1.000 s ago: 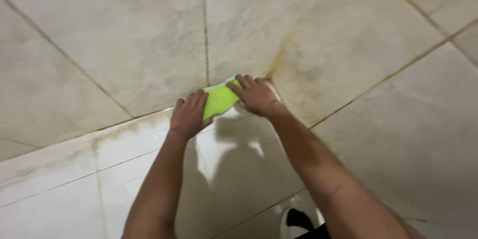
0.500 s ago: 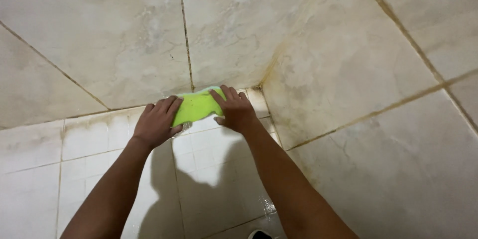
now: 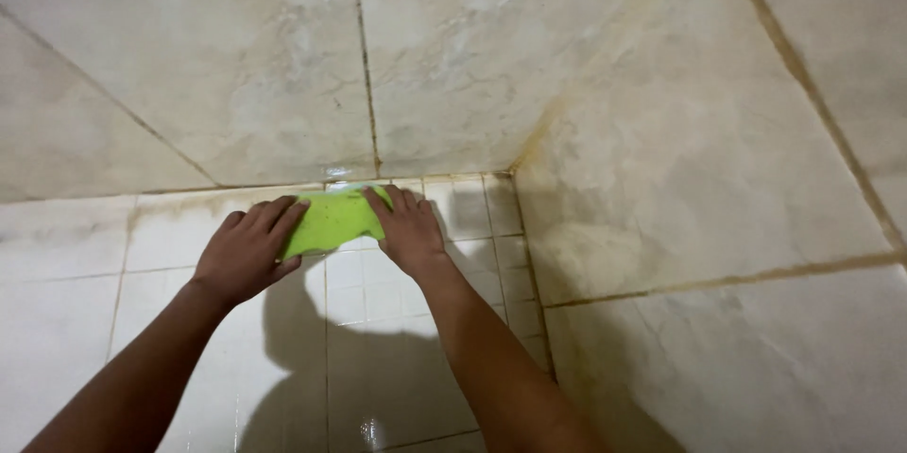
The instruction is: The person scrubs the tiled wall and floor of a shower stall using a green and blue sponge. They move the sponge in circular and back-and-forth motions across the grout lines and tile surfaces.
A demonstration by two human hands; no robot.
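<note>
Green sponge (image 3: 331,220) lies flat on the white tiled floor (image 3: 397,349), right at the foot of the marble wall (image 3: 283,66), near the corner. Both ends of the sponge are hidden under the hands; its thickness is hard to make out. Left hand (image 3: 248,253) covers the left end, fingers (image 3: 283,219) spread and laid flat, pressing rather than curled round it. Right hand (image 3: 408,229) covers the right end, fingers flat and together on top. Forearms are cut off at the bottom edge. Shadow darkens the tiles between the arms.
</note>
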